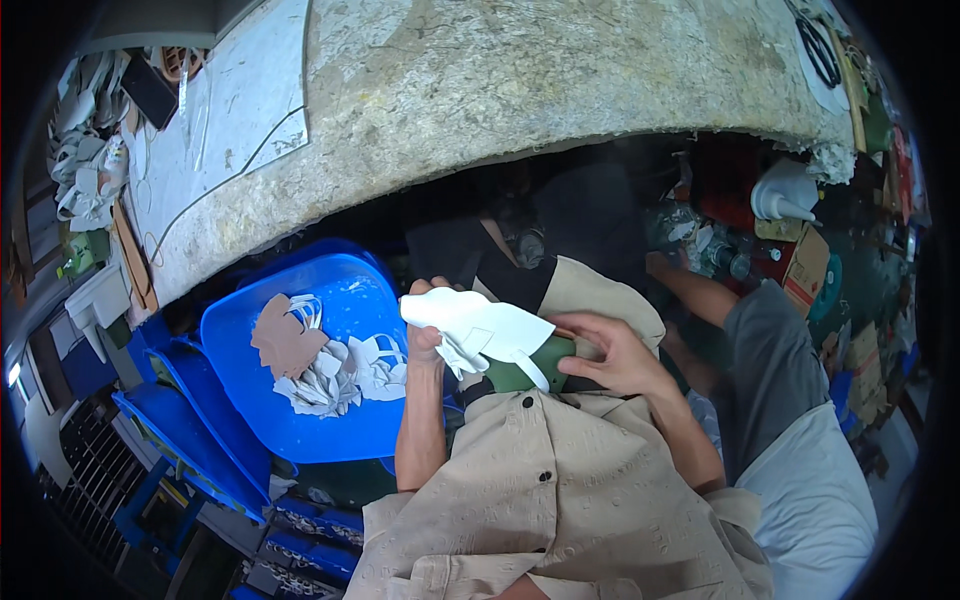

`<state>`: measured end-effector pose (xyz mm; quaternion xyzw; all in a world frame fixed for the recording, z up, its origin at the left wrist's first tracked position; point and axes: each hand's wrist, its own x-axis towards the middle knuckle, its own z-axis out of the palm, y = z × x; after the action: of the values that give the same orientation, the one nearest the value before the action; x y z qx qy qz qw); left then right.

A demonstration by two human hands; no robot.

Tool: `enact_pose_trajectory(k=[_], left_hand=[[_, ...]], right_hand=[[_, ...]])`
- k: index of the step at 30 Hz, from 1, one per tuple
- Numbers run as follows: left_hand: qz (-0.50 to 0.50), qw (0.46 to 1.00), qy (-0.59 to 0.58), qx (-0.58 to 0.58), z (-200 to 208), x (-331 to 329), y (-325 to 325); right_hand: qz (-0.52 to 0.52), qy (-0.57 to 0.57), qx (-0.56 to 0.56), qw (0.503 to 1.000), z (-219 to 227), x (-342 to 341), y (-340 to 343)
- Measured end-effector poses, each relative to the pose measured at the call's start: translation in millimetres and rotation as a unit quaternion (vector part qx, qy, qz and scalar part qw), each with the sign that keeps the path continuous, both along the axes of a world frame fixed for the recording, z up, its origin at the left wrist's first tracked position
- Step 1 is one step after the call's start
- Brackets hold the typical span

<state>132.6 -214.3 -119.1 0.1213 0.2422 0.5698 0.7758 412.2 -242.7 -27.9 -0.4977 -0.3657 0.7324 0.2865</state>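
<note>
Beyond blue plastic seat [365,300]: big rough table [560,80]. In seat: brown flat pieces [285,340], heaped pale pieces [325,385] next to brown ones. Far right of seat: cardboard box [803,275]. Just right of seat: white piece [480,325] with wavy edge, pinched between thumb and bent fingers of left hand [426,345], partly hiding that hand. Farther right of seat: right hand [620,360], half open, curled, thumb touching green thing [520,372] partly under white piece; cannot tell if gripped.

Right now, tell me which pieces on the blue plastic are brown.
The leftmost pieces, at the upper left of the whitish ones; only they are brown.
</note>
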Motion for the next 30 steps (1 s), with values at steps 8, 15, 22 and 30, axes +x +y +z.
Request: enact_pose_trajectory(k=[8, 15, 22, 30], left_hand=[[-0.019, 0.997, 0.076, 0.025, 11, 6, 12], [-0.074, 0.988, 0.082, 0.105, 19, 13, 26], [-0.132, 0.976, 0.037, 0.172, 26, 27, 43], [-0.168, 0.96, 0.026, 0.221, 31, 37, 53]], right_hand=[[0.028, 0.017, -0.038, 0.999, 11, -1, 44], [0.029, -0.027, -0.121, 0.992, 7, 2, 36], [0.054, -0.039, -0.118, 0.991, 4, 9, 28], [0.271, -0.032, -0.181, 0.945, -13, 13, 70]])
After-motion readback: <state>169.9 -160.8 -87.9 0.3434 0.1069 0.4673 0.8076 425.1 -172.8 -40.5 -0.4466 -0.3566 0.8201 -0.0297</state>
